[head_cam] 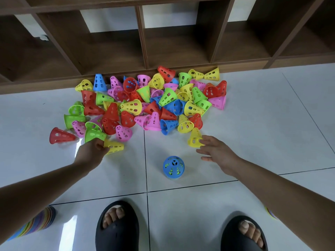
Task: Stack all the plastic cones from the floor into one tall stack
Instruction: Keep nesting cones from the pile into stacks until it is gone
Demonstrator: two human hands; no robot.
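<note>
A heap of perforated plastic cones (150, 102) in red, yellow, green, pink and blue lies on the white tile floor against the shelf base. A short upright stack topped by a blue cone (173, 167) stands alone in front of the heap. My left hand (92, 153) grips a yellow cone (114, 146) lying on its side at the heap's near left edge. My right hand (216, 151) is spread with straight fingers, its fingertips touching another yellow cone (194, 140) at the heap's near right edge.
A dark wooden cubby shelf (145, 42) runs along the back. A tall multicoloured cone stack (39, 222) lies at the lower left under my left forearm. My feet in black slippers (117, 227) stand at the bottom. Another object's edge (271, 212) peeks out by my right arm.
</note>
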